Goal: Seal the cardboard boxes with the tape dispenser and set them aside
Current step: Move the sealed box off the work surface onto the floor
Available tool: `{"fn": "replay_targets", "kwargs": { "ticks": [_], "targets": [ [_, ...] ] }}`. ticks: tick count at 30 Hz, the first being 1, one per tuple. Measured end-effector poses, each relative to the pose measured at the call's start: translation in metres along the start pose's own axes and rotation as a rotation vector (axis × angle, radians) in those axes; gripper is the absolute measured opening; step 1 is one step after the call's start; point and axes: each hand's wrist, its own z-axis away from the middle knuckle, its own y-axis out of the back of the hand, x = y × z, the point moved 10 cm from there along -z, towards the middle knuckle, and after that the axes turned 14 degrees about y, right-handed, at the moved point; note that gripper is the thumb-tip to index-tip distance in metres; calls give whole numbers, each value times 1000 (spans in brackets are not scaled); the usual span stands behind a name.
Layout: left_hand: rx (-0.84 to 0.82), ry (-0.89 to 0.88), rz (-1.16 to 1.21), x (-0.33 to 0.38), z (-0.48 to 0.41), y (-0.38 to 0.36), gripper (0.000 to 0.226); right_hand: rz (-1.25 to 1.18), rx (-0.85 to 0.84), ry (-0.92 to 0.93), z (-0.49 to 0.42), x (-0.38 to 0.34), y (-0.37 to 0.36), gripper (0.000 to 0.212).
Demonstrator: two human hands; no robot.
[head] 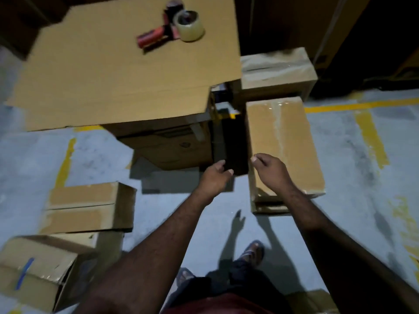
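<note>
Nearest you, your sandalled feet (251,250) stand on the grey, mottled concrete floor (204,223) with its worn yellow stripes. At your lower left lie two untaped cartons: a tipped box (38,266) with a blue strip on its flap, and just beyond it an unsealed box (84,207) whose top flaps meet in a bare seam. Your left hand (215,176) hangs in the air, fingers loosely curled, thumb out, holding nothing. Your right hand (271,169) hovers at the near left corner of a long rectangular sealed box (285,141), fingers loosely bent and gripping nothing; whether they touch the cardboard can't be told. Glossy clear tape runs down that box's top, wrinkled along the seam. Behind it sits a second taped box (276,69). Farthest, the red-handled tape dispenser (172,26), carrying a roll of clear tape, rests on a broad flat cardboard sheet (102,75), well apart from both hands
</note>
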Motion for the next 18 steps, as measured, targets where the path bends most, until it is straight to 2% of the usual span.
{"fn": "replay_targets", "kwargs": {
  "ticks": [6,11,13,16,18],
  "targets": [
    [97,-22,166,-69,52,135,56,40,-161,143,18,-121,-105,35],
    [286,27,300,-170,93,266,51,44,-364,293,40,-220,-237,27],
    [356,64,349,-218,108,314,44,69,-473,367,57,-260,-296,25],
    [466,115,482,-291,138,378,12,106,-612,489,87,-317,-382,24],
    [536,176,573,-339,158,413,14,130,-710,557,110,-346,-437,28]
  ]
}}
